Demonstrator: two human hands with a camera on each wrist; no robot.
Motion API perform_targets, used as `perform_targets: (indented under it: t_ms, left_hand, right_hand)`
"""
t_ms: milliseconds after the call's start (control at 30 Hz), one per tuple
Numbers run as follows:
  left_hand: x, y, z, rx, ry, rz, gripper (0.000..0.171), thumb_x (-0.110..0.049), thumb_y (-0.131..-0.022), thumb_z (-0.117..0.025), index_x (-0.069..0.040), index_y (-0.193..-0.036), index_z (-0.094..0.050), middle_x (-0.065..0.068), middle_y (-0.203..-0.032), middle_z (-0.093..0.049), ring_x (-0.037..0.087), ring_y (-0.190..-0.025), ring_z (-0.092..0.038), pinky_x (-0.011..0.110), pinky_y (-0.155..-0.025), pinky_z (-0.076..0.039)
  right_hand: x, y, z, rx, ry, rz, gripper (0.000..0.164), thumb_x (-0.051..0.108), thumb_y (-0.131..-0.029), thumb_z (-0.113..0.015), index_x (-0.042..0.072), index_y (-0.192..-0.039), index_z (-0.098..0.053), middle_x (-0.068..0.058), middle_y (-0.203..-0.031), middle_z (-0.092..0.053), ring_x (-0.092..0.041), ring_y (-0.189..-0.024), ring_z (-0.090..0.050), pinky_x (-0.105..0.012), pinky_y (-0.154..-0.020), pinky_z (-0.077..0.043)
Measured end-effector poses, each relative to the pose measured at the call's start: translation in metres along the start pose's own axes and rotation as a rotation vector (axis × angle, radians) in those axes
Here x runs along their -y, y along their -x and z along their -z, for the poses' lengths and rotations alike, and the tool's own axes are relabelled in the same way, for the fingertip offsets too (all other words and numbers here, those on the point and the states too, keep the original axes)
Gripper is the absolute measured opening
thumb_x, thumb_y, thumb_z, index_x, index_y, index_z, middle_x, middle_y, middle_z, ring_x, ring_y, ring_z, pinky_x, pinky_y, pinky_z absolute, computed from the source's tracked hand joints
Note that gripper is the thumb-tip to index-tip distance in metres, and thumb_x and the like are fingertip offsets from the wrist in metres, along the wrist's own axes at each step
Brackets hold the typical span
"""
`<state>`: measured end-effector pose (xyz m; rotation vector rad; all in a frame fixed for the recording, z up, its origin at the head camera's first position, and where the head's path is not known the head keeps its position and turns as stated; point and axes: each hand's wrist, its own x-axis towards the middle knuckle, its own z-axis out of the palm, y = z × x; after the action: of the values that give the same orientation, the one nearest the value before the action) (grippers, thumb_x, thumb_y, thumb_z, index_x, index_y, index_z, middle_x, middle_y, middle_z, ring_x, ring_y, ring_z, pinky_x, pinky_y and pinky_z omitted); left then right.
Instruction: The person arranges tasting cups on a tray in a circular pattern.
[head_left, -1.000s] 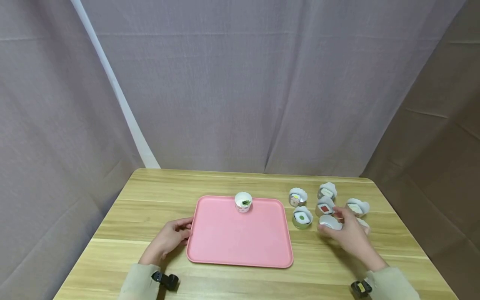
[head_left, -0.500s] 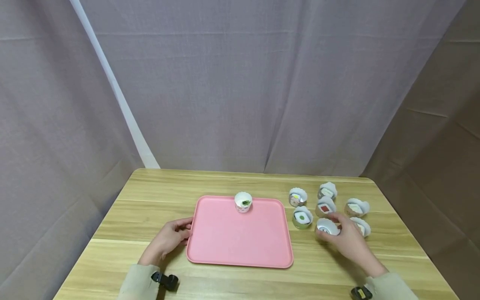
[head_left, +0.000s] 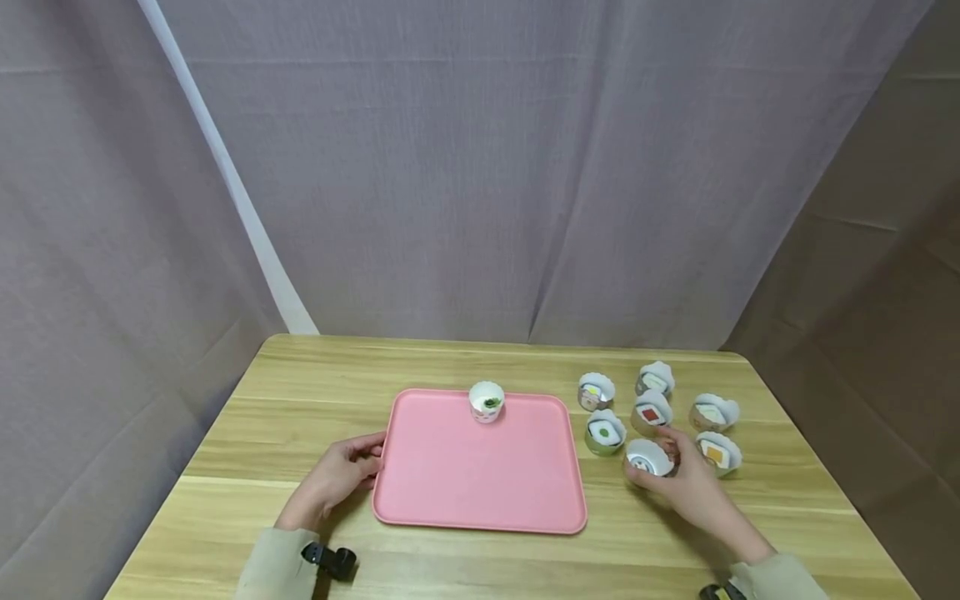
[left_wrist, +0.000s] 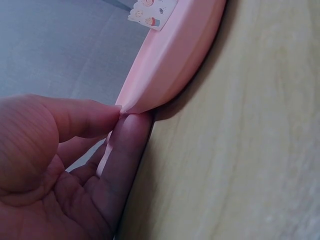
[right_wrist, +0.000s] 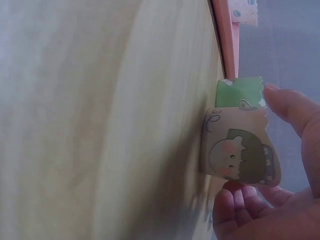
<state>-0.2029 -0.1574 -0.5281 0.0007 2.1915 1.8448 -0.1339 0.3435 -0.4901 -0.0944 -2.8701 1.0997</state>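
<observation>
A pink tray lies on the wooden table. At its left edge my left hand pinches the rim between thumb and fingers, as the left wrist view shows at the tray edge. A paper baking cup with a scalloped rim is held between the thumb and fingers of my right hand, to the right of the tray. In the right wrist view this brown cup has a cartoon face on its side. One white cup with something green inside stands at the tray's far edge.
Several more paper cups stand right of the tray, among them a green one, one with a red square and one with an orange square. Grey curtains hang behind the table.
My right hand and the cup it holds have moved a little left and nearer, bringing the cup with the orange square into view. The left hand has stayed at the tray.
</observation>
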Motion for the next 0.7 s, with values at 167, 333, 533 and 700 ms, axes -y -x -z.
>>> perform_targets:
  t_ms: [167,333,533,700]
  left_hand:
    - [0.0,-0.001,0.0,-0.006,-0.002,0.005,0.047,0.01,-0.087,-0.056,0.0,-0.134,-0.056,0.014,-0.104,-0.058,0.021,-0.08,-0.058,0.034,-0.065,-0.056]
    - [-0.001,0.0,0.0,-0.004,-0.001,0.014,0.047,0.01,-0.088,-0.055,0.001,-0.134,-0.055,0.014,-0.105,-0.058,0.022,-0.082,-0.059,0.034,-0.067,-0.056]
    - [-0.002,0.0,0.0,-0.009,0.001,0.009,0.045,0.008,-0.089,-0.056,-0.001,-0.133,-0.057,0.014,-0.104,-0.059,0.022,-0.082,-0.059,0.034,-0.067,-0.056]
    - [-0.004,0.001,-0.001,-0.013,-0.007,0.015,0.046,0.008,-0.089,-0.057,-0.001,-0.133,-0.057,0.014,-0.103,-0.059,0.022,-0.082,-0.059,0.035,-0.067,-0.056]
  right_hand:
    - [-0.006,0.003,-0.006,0.032,-0.149,-0.026,0.084,0.032,-0.081,-0.079,-0.007,-0.138,-0.032,-0.026,-0.12,-0.052,-0.03,-0.104,-0.052,-0.026,-0.078,-0.047]
    - [-0.013,0.004,-0.009,0.162,-0.374,-0.15,0.079,0.023,-0.081,-0.08,-0.002,-0.138,-0.032,-0.02,-0.12,-0.051,-0.022,-0.102,-0.052,-0.025,-0.08,-0.049]
    - [-0.012,0.003,-0.011,0.207,-0.369,-0.173,0.078,0.023,-0.081,-0.079,-0.001,-0.14,-0.034,-0.019,-0.127,-0.05,-0.026,-0.113,-0.049,-0.029,-0.09,-0.044]
    - [-0.008,0.003,-0.013,0.216,-0.269,-0.176,0.079,0.031,-0.081,-0.079,-0.004,-0.138,-0.036,-0.021,-0.134,-0.048,-0.032,-0.122,-0.044,-0.04,-0.099,-0.038]
